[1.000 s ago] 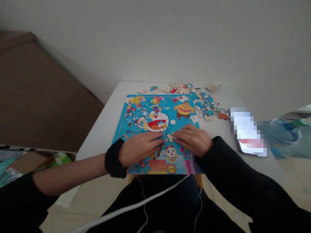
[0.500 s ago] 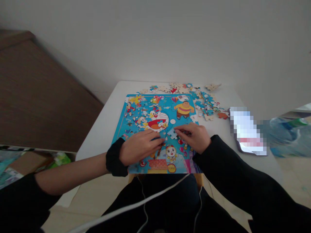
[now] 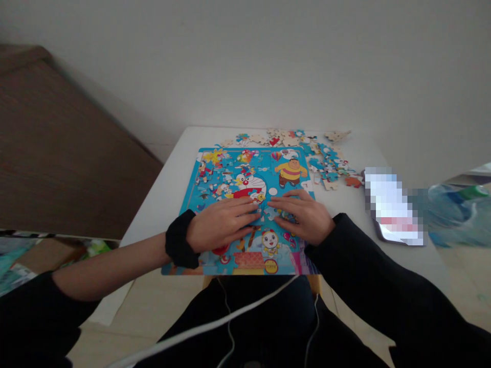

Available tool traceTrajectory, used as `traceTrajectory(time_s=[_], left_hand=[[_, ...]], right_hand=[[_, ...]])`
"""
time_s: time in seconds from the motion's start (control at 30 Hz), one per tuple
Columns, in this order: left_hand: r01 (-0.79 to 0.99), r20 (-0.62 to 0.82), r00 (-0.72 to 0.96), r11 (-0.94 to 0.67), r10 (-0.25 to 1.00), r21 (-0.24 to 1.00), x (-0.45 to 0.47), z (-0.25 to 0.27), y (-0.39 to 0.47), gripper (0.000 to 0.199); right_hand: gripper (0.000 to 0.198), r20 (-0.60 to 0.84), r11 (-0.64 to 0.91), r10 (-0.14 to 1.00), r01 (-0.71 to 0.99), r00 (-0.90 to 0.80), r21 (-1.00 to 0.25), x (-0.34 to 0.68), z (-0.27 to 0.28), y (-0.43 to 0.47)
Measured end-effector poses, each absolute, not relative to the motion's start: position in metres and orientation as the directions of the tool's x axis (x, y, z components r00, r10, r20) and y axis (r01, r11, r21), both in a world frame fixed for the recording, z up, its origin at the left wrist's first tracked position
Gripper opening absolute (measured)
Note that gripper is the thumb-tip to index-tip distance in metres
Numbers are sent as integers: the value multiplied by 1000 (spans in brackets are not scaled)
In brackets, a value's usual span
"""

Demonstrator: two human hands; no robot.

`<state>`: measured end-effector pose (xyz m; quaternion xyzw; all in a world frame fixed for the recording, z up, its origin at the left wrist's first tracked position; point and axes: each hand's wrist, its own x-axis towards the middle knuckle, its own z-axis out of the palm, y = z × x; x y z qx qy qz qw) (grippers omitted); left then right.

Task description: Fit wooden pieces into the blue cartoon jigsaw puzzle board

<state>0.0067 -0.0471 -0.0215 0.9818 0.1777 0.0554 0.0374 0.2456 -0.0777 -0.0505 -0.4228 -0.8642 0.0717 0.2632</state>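
A blue cartoon jigsaw puzzle (image 3: 290,174) in a flat tray lies on the white table, with loose pieces resting on its left part. My left hand (image 3: 226,222) lies over its middle-left, fingers stretched to the right and covering part of the picture. From the right, my right hand (image 3: 301,217) reaches over the puzzle with its fingers spread. Beside those fingertips is a light blue puzzle piece (image 3: 272,212), partly covered by the fingers. Neither hand visibly grips anything.
Loose puzzle pieces (image 3: 330,163) are heaped behind and right of the tray. A phone (image 3: 395,207) lies on the table's right (image 3: 356,220). A white cable (image 3: 215,324) crosses in front of my lap. Clear plastic bottles (image 3: 456,214) are at the right; a brown cabinet (image 3: 69,148) stands left.
My right hand's fingers have gone from a pinch at the light blue piece to spread out over the puzzle. My left hand has shifted slightly and its fingers lie flatter.
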Motion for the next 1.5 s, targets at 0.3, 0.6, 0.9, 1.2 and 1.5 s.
traceTrajectory(time_s=[0.3, 0.6, 0.9, 1.2, 1.5], left_hand=[[356, 83, 928, -930, 363, 90, -4, -16, -42, 30], [407, 134, 900, -910, 414, 76, -11, -13, -51, 33], [142, 195, 964, -969, 181, 200, 12, -12, -87, 29], [109, 156, 977, -972, 143, 206, 24, -18, -92, 32], [124, 146, 977, -972, 155, 201, 23, -21, -92, 31]], right_hand=[[27, 372, 634, 770, 686, -518, -357, 244, -47, -77], [13, 162, 206, 975, 348, -150, -915, 249, -33, -85], [13, -71, 77, 948, 438, -311, -896, 253, -29, -122], [8, 46, 266, 935, 611, -352, -745, 256, -30, -127], [9, 111, 351, 913, 618, -393, -703, 256, -32, -128]])
